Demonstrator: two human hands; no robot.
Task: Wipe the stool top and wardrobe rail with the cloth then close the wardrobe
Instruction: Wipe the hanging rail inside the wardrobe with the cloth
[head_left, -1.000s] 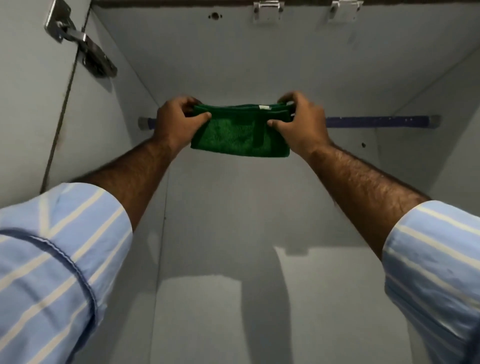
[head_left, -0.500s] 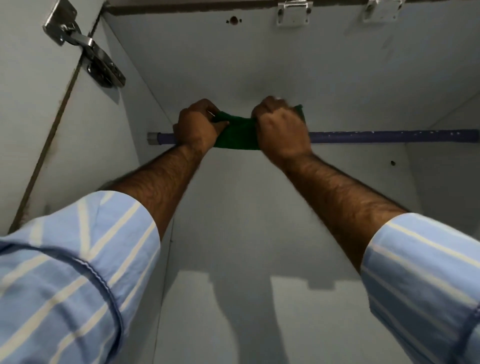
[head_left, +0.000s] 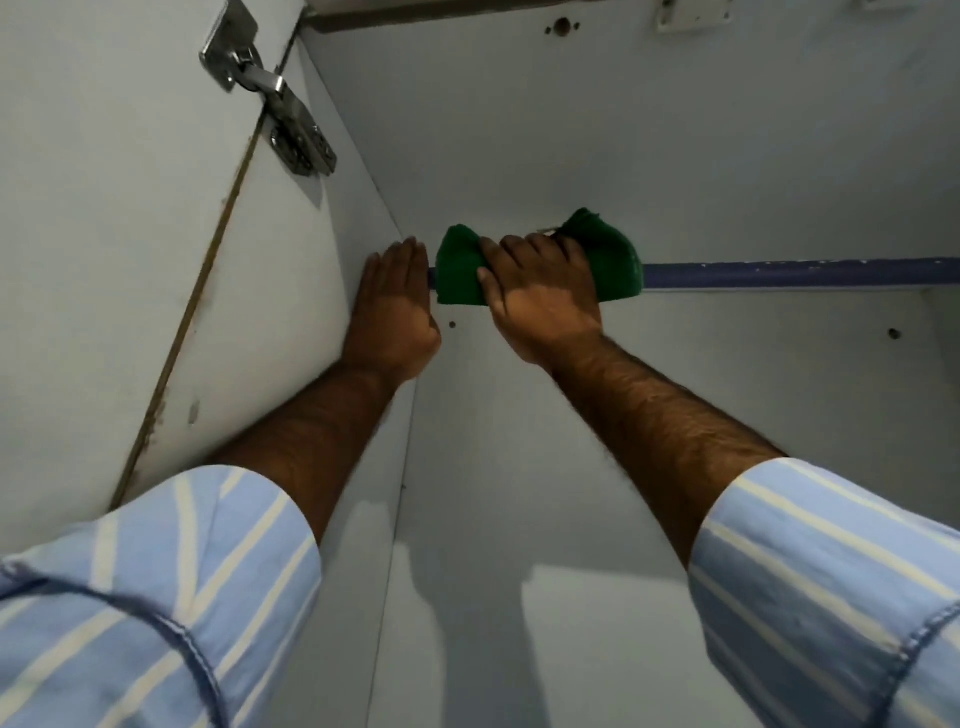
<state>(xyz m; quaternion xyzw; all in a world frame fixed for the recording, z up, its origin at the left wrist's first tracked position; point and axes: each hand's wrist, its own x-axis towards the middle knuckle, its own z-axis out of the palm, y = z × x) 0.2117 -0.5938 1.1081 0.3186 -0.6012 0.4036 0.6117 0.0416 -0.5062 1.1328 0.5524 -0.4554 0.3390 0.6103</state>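
A green cloth (head_left: 460, 267) is wrapped around the left end of the dark blue wardrobe rail (head_left: 789, 272). My right hand (head_left: 540, 296) is closed over the cloth and the rail under it. My left hand (head_left: 397, 306) lies flat with straight fingers against the wardrobe's left inner wall, just left of the cloth, and holds nothing. It hides the rail's left end. The stool is out of view.
The open wardrobe door (head_left: 119, 218) stands at the left, held by a metal hinge (head_left: 283, 119). Grey inner panels surround the rail, with small holes (head_left: 892, 333) in the back panel and a bracket (head_left: 693, 15) at the top.
My left hand has let go of the cloth and now rests flat on the left wall. My right hand has slid the bunched cloth leftward along the rail. The view has turned left.
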